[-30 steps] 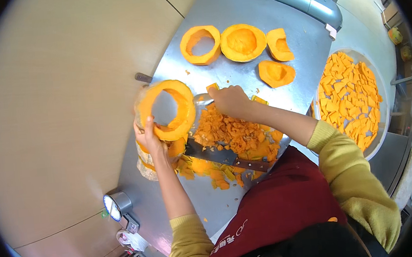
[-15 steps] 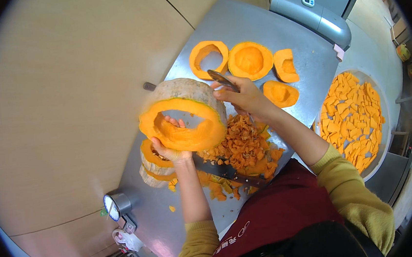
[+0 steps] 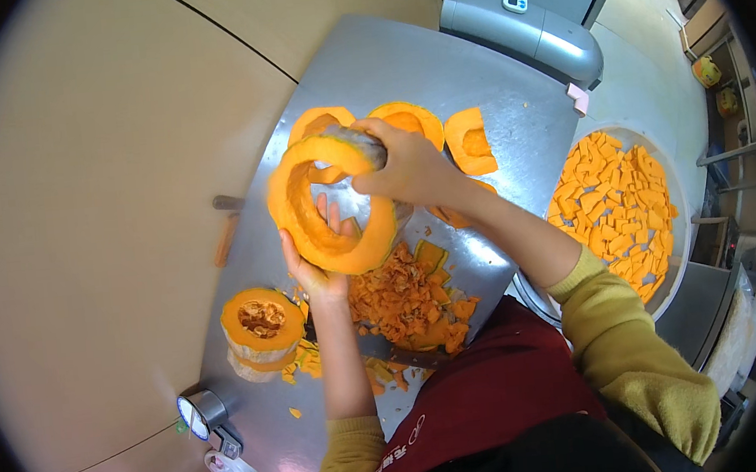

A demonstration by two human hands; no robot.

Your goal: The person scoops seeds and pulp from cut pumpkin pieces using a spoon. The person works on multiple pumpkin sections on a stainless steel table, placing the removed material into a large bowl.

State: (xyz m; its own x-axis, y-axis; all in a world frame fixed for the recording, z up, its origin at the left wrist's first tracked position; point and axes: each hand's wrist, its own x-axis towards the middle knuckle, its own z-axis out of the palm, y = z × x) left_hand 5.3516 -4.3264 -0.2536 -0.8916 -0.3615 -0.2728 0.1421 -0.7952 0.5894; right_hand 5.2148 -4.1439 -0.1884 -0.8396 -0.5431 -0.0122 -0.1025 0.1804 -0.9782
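Note:
A hollowed pumpkin ring (image 3: 287, 194) is held up and tilted over the steel table, its orange cut face showing. My left hand (image 3: 318, 273) supports it from below, thumb outside and fingertips visible through the opening. My right hand (image 3: 412, 165) grips the ring's upper right side across the rind. Whether a spoon is still in that hand is hidden. Below lies a heap of scraped pumpkin pulp (image 3: 397, 297) with rind scraps. To the left, a pumpkin piece with seeds in its middle (image 3: 262, 320) sits stacked on another. Behind the ring are cleaned pumpkin pieces (image 3: 470, 141).
A grey machine (image 3: 522, 30) with a small timer stands along the table's far edge. On the right is a large round tray (image 3: 680, 241) of cut pumpkin pieces. A metal cup-like container (image 3: 203, 411) is at the left edge, near the wall (image 3: 106, 215).
My right hand has come from holding a spoon beside the ring to gripping the ring itself. The ring has turned and risen slightly. The spoon no longer shows, and the view has shifted.

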